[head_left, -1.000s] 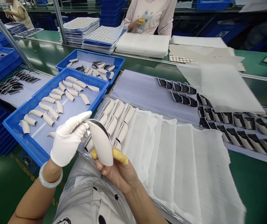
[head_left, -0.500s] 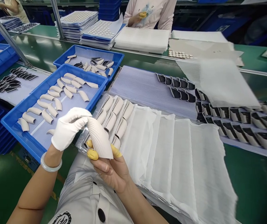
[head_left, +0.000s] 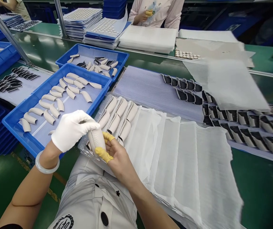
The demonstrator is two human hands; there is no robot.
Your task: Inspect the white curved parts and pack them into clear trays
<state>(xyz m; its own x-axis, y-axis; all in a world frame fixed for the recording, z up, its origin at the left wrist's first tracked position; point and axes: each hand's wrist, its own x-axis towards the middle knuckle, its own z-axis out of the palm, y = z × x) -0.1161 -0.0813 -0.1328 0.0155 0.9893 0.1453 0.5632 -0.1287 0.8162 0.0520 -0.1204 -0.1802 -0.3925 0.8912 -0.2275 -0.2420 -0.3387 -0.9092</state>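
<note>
A curved, ribbed cream piece (head_left: 95,139) is held between both hands over the near left corner of a clear plastic tray (head_left: 84,147). My left hand (head_left: 73,130), in a white glove, pinches its upper end. My right hand (head_left: 114,152), with yellow finger covers, grips its lower end from the right. Just beyond, similar cream pieces (head_left: 114,123) lie in rows in the tray, separated by white sheet. Folded white cloth-like sheet (head_left: 186,159) covers the tray's right part. To the left, a blue bin (head_left: 35,144) holds several loose cream pieces.
A second blue bin (head_left: 124,60) with cream and dark pieces stands behind. Dark-lined pieces (head_left: 243,119) fill rows on the right, partly under a translucent sheet (head_left: 236,82). A metal post (head_left: 10,31) rises at left. Another person (head_left: 160,16) is across the bench.
The cream piece has been lowered and turned more upright toward the tray. My right hand has turned and moved from beneath it to its right side; my left hand shifted slightly right.
</note>
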